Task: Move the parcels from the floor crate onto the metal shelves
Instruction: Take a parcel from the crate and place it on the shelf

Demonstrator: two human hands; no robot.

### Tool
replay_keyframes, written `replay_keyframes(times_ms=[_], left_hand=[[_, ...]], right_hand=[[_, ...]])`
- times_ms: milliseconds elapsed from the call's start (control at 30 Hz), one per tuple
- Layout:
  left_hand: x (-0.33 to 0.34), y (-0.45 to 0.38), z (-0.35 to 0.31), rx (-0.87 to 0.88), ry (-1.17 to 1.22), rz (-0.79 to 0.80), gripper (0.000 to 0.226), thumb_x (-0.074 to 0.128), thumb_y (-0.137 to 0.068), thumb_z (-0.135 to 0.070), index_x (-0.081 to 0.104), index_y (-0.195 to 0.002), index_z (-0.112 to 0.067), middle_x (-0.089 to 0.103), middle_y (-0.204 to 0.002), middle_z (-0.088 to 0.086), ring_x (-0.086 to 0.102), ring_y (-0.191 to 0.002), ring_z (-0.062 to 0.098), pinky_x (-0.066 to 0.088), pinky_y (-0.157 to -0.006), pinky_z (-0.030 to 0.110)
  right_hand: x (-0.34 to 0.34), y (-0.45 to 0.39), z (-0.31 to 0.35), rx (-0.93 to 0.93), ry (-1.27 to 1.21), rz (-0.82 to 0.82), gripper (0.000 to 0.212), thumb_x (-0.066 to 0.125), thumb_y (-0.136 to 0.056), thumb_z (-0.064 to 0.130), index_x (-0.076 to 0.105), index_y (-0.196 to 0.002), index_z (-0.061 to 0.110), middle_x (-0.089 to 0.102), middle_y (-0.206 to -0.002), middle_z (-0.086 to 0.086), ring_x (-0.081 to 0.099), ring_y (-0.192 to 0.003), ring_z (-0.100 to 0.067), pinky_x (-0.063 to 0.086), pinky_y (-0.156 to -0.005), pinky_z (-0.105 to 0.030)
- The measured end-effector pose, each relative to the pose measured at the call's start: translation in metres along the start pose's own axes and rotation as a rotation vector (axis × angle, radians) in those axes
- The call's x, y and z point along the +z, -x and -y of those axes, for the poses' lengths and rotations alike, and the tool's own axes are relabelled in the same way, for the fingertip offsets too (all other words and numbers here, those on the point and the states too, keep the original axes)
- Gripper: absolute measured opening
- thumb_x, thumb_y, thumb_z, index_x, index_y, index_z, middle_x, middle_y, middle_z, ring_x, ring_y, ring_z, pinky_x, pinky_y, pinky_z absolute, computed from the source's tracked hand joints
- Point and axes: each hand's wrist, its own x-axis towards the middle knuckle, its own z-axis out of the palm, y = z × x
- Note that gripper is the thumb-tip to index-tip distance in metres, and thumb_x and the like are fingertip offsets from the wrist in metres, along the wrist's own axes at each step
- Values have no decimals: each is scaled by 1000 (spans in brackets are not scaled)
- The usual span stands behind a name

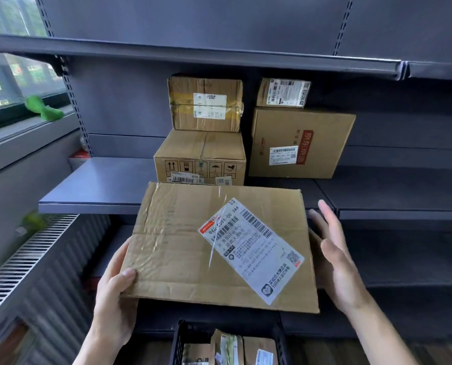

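At frame centre the left hand (114, 293) grips the flat parcel (217, 246) level for shelving, thumb on top, while the right hand (333, 259), fingers straight, steadies its right edge.

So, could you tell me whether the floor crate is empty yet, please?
Not empty. The black crate at the bottom edge holds several parcels, standing on edge; how many is hidden by the frame edge.
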Motion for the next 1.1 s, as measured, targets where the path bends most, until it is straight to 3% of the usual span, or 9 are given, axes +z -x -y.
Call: replay_keyframes(times_ms=[167,233,300,400,467,733,900,1100], left_hand=[[4,-5,-12,27,-38,82,48,34,-70,-10,69,-100,-22,73,-94,0,68,-82,13,54,-68,18],[4,-6,-14,31,-50,96,48,35,-68,-11,70,-99,-24,73,-94,-1,68,-82,13,54,-67,17],[5,-8,-14,37,-58,102,49,35,-68,-11,72,-97,-26,73,-94,-1,68,-83,12,54,-67,17],[8,-7,-13,45,-64,104,50,35,-66,-12,72,-95,-29,73,-92,-3,67,-83,11,53,-68,17],[11,-5,-10,55,-59,92,49,35,-67,-13,72,-95,-30,73,-91,-4,67,-83,10,54,-68,17],[19,3,-9,133,-41,-10,47,39,-68,-13,71,-99,-27,73,-92,-6,67,-85,9,54,-71,19],[22,3,-14,134,-74,38,51,37,-68,-11,72,-99,-32,73,-91,-7,68,-84,7,54,-68,18],[19,7,-13,105,-93,69,52,40,-66,-10,69,-106,-25,71,-102,-2,66,-92,12,53,-73,19]], right_hand=[[3,-24,17,-65,119,20,69,62,-61,56,35,-125,57,31,-149,14,28,-136,0,30,-105,-28],[5,-27,16,-80,99,41,56,63,-67,39,44,-119,48,43,-139,10,40,-131,-11,38,-102,-36],[5,-26,12,-76,23,35,42,58,-71,21,51,-110,35,56,-121,4,54,-112,-21,45,-93,-46],[7,-21,10,-42,-131,-10,30,53,-71,12,52,-98,25,61,-86,4,58,-77,-18,52,-64,-31],[7,-19,12,-46,-177,-38,27,51,-71,10,52,-95,22,61,-77,6,58,-68,-14,51,-57,-28],[4,-17,31,-168,-162,-69,29,49,-71,7,58,-90,27,62,-84,9,58,-74,-11,51,-62,-31],[4,-20,37,-182,-155,-72,30,49,-70,7,58,-89,28,61,-85,9,56,-77,-14,48,-65,-33],[-3,-24,36,-158,-143,-73,27,49,-69,7,56,-90,22,61,-81,9,56,-74,-12,49,-62,-29]])
